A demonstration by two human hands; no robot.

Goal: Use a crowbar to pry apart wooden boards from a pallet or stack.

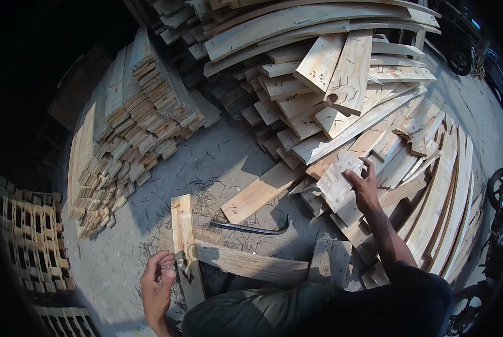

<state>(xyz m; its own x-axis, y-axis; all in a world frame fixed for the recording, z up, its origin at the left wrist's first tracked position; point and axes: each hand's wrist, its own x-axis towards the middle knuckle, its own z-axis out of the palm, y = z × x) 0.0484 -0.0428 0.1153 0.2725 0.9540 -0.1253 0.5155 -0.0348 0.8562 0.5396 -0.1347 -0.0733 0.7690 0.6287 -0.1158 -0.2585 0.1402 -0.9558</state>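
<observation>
In the head view, a short pale board (337, 181) is held at its right edge by the right hand (366, 188), with the thumb laid over its face and the other fingers bent at the edge, partly hidden; the board is placed at the near left side of a loose pile of boards (445, 194). Nothing is grasped by the left hand (158, 283), whose fingers are loosely curled with the thumb apart; it is held just beside the left edge of a narrow board (185, 236), and whether that edge is touched cannot be told. The narrow board is laid across the left part of a longer weathered board (257, 264), by whose right end a squarish wood piece (329, 261) is set. Beyond the weathered board, a dark pry bar (248, 226) with a curved end is seen on the grey floor (223, 149), and farther off a flat plank (260, 194) is reached by both sunlight and shadow. Loose nails (201, 188) are strewn over the floor, most thickly around the narrow board. At the top, planks are heaped in a tall stack (319, 19), in front of which 2 nail-studded boards (347, 73) are propped side by side. To the left, boards are piled in a neater stack (114, 137), and slatted pallets (35, 241) are partly lost in shadow. At the right rim, a wheel (497, 188) is shown.
</observation>
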